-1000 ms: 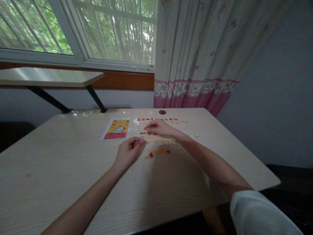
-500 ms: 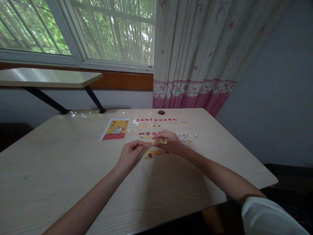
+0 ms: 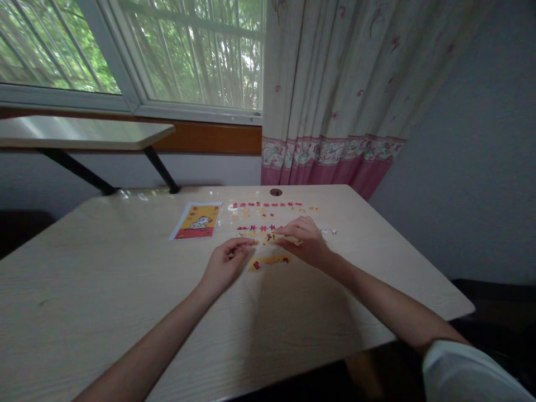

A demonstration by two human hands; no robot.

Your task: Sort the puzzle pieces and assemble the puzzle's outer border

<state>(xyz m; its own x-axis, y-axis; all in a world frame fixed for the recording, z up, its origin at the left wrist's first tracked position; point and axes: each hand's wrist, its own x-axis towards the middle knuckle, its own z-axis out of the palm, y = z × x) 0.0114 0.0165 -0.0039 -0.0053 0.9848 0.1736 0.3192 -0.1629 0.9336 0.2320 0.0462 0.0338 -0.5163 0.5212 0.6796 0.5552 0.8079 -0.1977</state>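
Note:
Small red and yellow puzzle pieces lie in rows near the far edge of a pale wooden table. My right hand rests among them, its fingers pinched on a yellow puzzle piece. My left hand sits just left of it, fingers curled with the tips pressed together; what they hold is too small to make out. A short joined strip of yellow pieces lies between the two hands. A picture card, yellow and red with a white cat, lies flat to the left of the rows.
A round cable hole sits at the table's far edge. Behind stand a folding shelf under the window and a pink-hemmed curtain. The table's right corner drops off to dark floor.
My right hand drew back from the far rows toward me with a yellow piece, then shifted slightly right. My left hand stayed almost in place.

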